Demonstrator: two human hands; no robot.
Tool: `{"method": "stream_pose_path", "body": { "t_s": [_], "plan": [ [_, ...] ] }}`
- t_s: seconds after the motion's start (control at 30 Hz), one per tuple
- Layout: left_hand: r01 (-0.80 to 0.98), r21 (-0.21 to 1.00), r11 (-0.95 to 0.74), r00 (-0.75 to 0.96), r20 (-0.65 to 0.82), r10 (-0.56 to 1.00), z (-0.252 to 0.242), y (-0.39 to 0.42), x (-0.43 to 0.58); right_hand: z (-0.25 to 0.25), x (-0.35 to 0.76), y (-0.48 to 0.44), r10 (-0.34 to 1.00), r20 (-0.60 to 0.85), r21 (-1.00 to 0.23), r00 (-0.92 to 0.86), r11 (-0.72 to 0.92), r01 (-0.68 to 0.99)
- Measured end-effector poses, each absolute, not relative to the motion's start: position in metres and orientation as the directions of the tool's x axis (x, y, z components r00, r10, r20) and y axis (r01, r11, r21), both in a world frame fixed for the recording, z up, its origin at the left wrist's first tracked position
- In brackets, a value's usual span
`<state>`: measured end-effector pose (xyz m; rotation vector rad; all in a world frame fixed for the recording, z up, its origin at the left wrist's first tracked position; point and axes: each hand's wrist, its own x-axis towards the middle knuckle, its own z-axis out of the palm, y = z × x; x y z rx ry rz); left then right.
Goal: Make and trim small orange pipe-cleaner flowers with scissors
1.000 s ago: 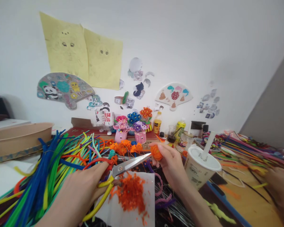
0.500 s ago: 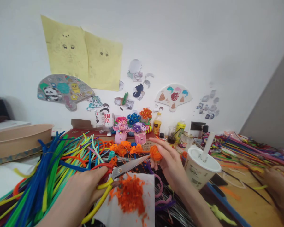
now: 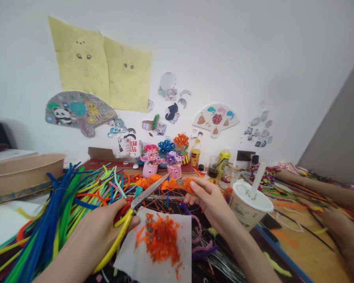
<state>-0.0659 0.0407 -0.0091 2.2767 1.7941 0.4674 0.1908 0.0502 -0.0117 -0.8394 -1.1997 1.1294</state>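
Has just swung the yellow-handled scissors (image 3: 149, 193) away from the orange chenille flower (image 3: 189, 184), apparently with no cut under way. Grips the handles in the left hand (image 3: 106, 225); pinches the flower in the right hand (image 3: 208, 196), beyond orange clippings (image 3: 162, 240).

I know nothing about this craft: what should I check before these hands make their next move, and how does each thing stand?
1. Yellow-handled metal scissors held in the left hand: ok.
2. Fuzzy orange piece held in the right hand: ok.
3. Scissors' tip apart from that piece: ok.
4. Loose orange clippings mostly on the flat white sheet: ok.
5. White lidded cup not touching the right forearm: cannot tell.
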Motion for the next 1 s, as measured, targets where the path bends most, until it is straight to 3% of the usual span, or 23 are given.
{"method": "stream_pose_path", "body": {
  "t_s": [0.2, 0.47, 0.67, 1.0],
  "plan": [
    [0.95, 0.171, -0.262, 0.227, 0.199, 0.953, -0.0095, 0.0419, -0.0635, -0.0147, 0.1889, 0.0528, 0.958, 0.283, -0.955, 0.041, 0.286, -0.085],
    [0.93, 0.177, -0.323, 0.31, 0.101, 0.946, -0.0142, 0.0408, -0.0583, -0.0127, 0.1851, 0.048, 0.969, 0.243, -0.963, -0.04, 0.237, -0.128],
    [0.911, 0.168, -0.376, 0.362, 0.111, 0.926, -0.0174, 0.0437, -0.0616, -0.0101, 0.1853, 0.047, 0.966, 0.252, -0.952, -0.063, 0.236, -0.194],
    [0.915, 0.184, -0.359, 0.357, 0.045, 0.933, -0.0125, 0.0418, -0.0565, -0.0091, 0.1837, 0.0464, 0.968, 0.248, -0.942, -0.042, 0.231, -0.242]
  ]
}}
